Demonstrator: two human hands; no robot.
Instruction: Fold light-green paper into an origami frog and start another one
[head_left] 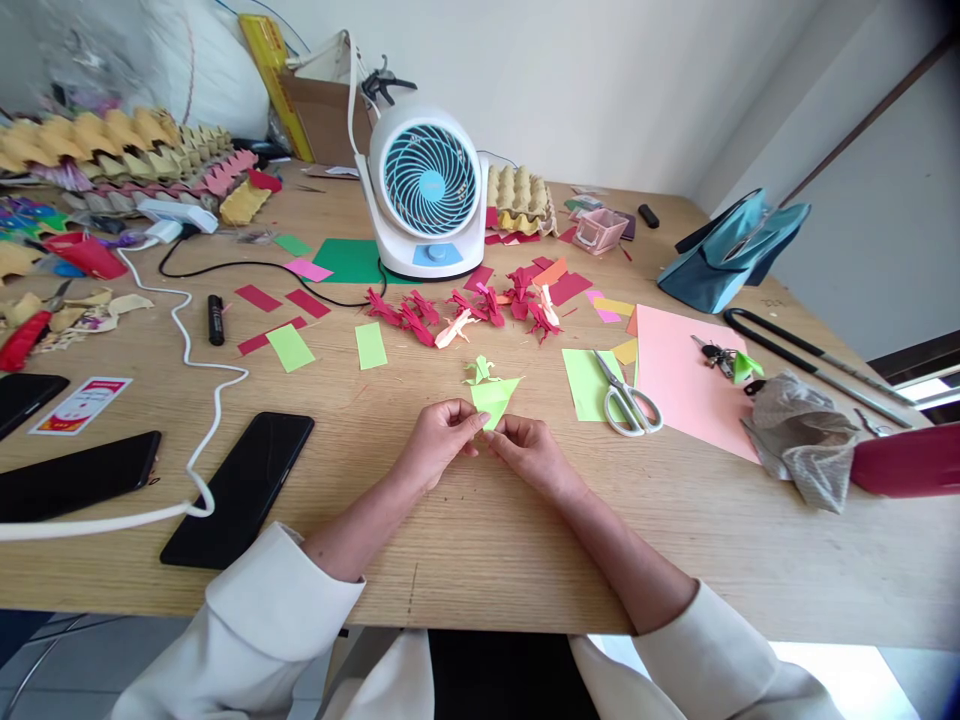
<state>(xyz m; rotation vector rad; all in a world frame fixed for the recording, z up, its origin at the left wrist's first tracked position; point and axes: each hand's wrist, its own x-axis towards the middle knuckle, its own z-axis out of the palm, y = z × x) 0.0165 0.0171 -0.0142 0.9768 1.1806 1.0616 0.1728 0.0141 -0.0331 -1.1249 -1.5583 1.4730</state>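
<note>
A light green folded paper [495, 399], roughly triangular with a point at the upper right, is pinched at its lower end between both hands. My left hand [439, 440] grips its lower left side with thumb and fingers. On the lower right, my right hand [534, 452] holds the same paper, fingertips close to the left ones. Just behind the paper lies a small light green folded figure [481, 370]. Farther back are several red folded figures [491, 306] and a pale one [454, 328].
Scissors [631, 400] lie over light green paper [583, 384], beside a pink sheet [694, 385]. A fan [429, 190] stands behind the figures. Phones [238, 490] and a white cable [217, 400] are at the left. Keys [718, 360] and a blue bag [712, 265] are at the right.
</note>
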